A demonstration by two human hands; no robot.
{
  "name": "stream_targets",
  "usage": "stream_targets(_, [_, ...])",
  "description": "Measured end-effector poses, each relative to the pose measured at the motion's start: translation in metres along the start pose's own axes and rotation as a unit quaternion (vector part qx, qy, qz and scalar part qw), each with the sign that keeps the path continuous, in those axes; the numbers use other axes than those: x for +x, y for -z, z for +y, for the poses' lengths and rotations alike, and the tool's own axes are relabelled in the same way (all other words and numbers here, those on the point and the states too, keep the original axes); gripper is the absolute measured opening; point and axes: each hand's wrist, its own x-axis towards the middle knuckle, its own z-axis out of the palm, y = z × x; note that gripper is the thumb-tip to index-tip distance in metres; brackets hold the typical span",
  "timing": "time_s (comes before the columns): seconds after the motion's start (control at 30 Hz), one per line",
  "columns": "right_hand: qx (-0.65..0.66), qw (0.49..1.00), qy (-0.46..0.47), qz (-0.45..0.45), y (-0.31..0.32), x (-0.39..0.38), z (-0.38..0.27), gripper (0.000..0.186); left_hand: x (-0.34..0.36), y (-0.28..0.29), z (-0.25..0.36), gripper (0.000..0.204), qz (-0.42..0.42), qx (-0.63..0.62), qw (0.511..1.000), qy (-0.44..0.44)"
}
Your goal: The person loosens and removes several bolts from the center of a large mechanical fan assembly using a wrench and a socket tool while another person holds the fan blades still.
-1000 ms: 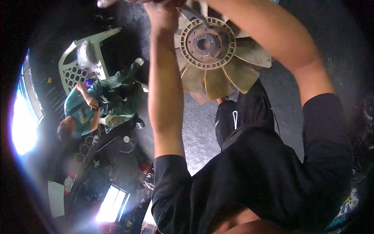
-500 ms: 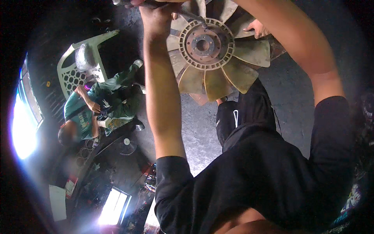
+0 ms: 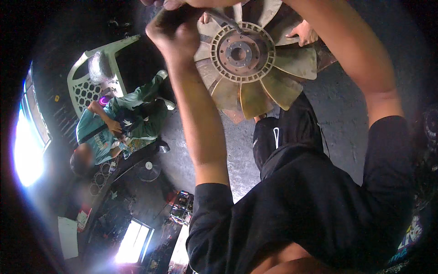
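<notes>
A large fan (image 3: pixel 255 100) with pale, dirty plastic blades has a slotted ring and a rusty metal hub (image 3: pixel 238 54) in its middle. A dark bar-like tool with a bent end (image 3: pixel 226 19) reaches to the upper edge of the hub. My left hand (image 3: pixel 177 39) is closed round the tool's handle end, left of the fan. Above it, at the top edge, is my right hand (image 3: pixel 194 2), partly cut off, its fingers curled by the same handle. Another person's hand (image 3: pixel 304 33) rests at the blades on the right, and more fingers (image 3: pixel 204 18) show on the left.
A person in green (image 3: pixel 98 132) sits at the left, beside a white plastic chair (image 3: pixel 77 86) with a clear wrapped bundle (image 3: pixel 99 67). Grey concrete floor (image 3: pixel 340 105) lies under the fan. A cluttered dark bench area and a bright window (image 3: pixel 134 242) are at lower left.
My left hand has shifted left and slightly down, and its forearm has swung to the right at the elbow. The tool's bent end stays at the hub, and the fan has hardly moved.
</notes>
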Motion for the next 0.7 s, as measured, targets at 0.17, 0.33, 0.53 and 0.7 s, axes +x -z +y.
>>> stream_targets(0.17, [-0.085, 0.985, 0.012, 0.152, -0.011, -0.003, 0.006, 0.018, -0.013, -0.049, 0.033, 0.023, 0.113, 0.099, 0.989, 0.016])
stream_targets(0.33, [-0.171, 0.964, -0.026, 0.203, -0.024, -0.019, -0.015, 0.023, -0.019, -0.063, 0.040, 0.025, 0.212, -0.080, 0.965, 0.129])
stream_targets(0.53, [-0.026, 0.998, -0.049, 0.005, 0.009, -0.008, -0.011, 0.020, -0.010, -0.015, 0.014, 0.030, -0.049, 0.183, 0.982, 0.018])
stream_targets(0.7, [-0.111, 0.971, 0.043, 0.208, -0.029, -0.003, 0.008, 0.018, -0.025, -0.086, 0.030, 0.041, 0.141, -0.064, 0.987, -0.042])
